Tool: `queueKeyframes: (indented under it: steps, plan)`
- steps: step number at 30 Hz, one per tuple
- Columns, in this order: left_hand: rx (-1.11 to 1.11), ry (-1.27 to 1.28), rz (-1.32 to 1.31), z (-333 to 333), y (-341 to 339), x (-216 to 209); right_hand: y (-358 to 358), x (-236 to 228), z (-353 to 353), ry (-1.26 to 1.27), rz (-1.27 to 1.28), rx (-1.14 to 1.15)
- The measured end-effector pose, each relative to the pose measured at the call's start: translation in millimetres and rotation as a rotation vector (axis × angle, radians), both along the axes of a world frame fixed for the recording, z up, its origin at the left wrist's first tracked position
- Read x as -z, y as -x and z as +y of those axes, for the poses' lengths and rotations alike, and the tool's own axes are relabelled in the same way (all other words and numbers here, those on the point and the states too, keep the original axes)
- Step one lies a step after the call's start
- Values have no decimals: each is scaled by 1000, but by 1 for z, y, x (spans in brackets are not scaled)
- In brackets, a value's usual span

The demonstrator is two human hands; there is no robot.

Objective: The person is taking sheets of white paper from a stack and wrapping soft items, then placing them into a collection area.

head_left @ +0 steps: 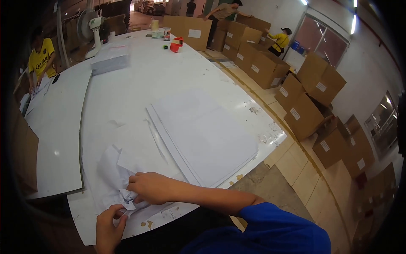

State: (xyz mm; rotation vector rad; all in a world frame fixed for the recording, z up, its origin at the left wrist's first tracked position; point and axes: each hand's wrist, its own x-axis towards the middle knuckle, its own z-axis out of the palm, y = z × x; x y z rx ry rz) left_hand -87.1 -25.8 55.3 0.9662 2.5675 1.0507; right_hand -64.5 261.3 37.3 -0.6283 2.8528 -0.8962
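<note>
Crumpled white paper [111,167] lies at the near left edge of the white table. My right hand [154,187] reaches across from the right, its fingers closed on the bunched part of this paper. Just below it, my left hand [109,226] pinches the paper's near edge between thumb and forefinger. Folds hide what, if anything, is inside the paper. To the right of my hands, under my right forearm's far side, lies a flat stack of large white sheets [203,135], its left edges slightly fanned.
On the white table [169,76], a wrapped pile of sheets [111,59] and a red tape dispenser [176,45] lie farther off. A fan [94,34] stands beyond. Cardboard boxes [304,114] line the floor at right. A person in yellow [42,57] works at left; others stand among boxes.
</note>
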Motion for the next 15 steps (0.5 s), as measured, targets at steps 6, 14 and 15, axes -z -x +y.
queueKeyframes:
  steps: [6, 14, 15]
  plan:
    - [21, 90, -29, 5, 1, -16, 3, 4, 0, 12, 18, -7]
    - [-35, 25, 59, 6, 6, -18, 7, -2, 7, -36, -32, 33]
    - [-88, 22, 265, 19, -7, -28, 9, -2, 5, -9, -55, 29]
